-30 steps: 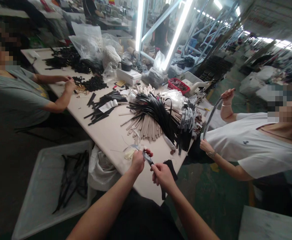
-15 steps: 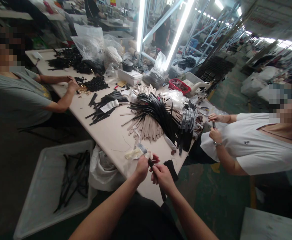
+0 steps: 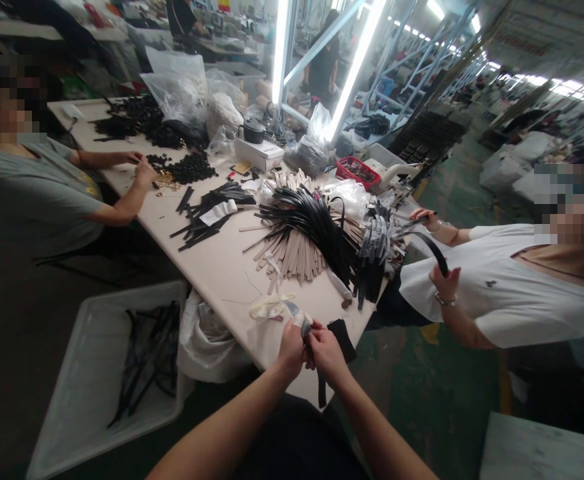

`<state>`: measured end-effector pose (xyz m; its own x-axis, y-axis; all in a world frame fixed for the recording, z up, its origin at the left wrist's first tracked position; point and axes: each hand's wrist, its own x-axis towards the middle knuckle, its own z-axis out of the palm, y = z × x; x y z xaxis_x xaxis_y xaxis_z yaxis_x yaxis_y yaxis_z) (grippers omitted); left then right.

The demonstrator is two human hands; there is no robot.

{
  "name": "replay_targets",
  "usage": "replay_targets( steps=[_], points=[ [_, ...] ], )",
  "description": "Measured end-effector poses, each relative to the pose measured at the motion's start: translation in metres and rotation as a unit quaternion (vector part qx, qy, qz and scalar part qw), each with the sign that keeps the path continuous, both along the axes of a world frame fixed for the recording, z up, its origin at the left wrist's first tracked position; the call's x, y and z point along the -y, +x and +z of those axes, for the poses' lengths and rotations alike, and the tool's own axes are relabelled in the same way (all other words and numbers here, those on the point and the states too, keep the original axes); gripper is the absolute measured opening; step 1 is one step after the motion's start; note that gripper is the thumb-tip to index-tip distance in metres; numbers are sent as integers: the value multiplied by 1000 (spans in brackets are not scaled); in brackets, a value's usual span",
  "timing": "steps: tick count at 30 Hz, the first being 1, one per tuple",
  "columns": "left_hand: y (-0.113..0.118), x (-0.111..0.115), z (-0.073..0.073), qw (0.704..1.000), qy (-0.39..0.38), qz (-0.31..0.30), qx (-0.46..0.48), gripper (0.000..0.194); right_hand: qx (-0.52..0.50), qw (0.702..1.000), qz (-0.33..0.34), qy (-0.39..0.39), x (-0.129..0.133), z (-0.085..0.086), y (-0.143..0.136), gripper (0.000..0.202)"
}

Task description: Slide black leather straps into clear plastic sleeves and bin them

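Note:
In front of me at the table's near corner, my left hand point(image 3: 291, 348) and my right hand point(image 3: 325, 351) are closed together on a black strap point(image 3: 322, 392). Its loose end hangs down below the fingers of my right hand. White and grey material point(image 3: 299, 317) shows at the fingertips of my left hand; I cannot tell what it is. Crumpled yellowish-white wrapping point(image 3: 267, 308) lies just beyond that hand. Beside my right hand rests a flat black piece point(image 3: 342, 340). Farther up the table, black straps point(image 3: 317, 220) are heaped over beige strips point(image 3: 292, 257).
At right, a co-worker in a white shirt point(image 3: 472, 280) holds a curved black strap point(image 3: 435, 250). Another co-worker point(image 3: 37, 193) sits at left near small black parts point(image 3: 192, 167). A white bin point(image 3: 77, 373) with black strips stands on the floor. A red basket point(image 3: 357, 172) sits farther back.
My hands have drawn closer together, the left moving slightly right and down, and the strap's loose end hangs more upright. The right co-worker's hands have moved apart with a strap bent between them.

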<state>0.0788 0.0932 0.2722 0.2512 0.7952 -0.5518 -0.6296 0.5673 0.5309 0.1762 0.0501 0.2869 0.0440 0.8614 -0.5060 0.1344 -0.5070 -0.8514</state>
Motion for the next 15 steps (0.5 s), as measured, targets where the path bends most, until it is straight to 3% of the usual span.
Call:
replay_targets(
  steps=[4, 9, 12, 15],
  points=[
    [-10, -27, 33, 994, 68, 74, 33, 24, 6, 1000, -16, 5, 8, 29, 0, 43],
    [-23, -47, 76, 983, 178, 5, -54, 25, -65, 997, -13, 50, 4, 61, -2, 42],
    [-31, -59, 77, 978, 200, -37, -49, 27, -54, 996, -13, 68, 1, 61, 1, 39],
    [-33, -82, 53, 987, 158, 36, -6, 28, -28, 997, -18, 63, 0, 42, 3, 34]
  ],
)
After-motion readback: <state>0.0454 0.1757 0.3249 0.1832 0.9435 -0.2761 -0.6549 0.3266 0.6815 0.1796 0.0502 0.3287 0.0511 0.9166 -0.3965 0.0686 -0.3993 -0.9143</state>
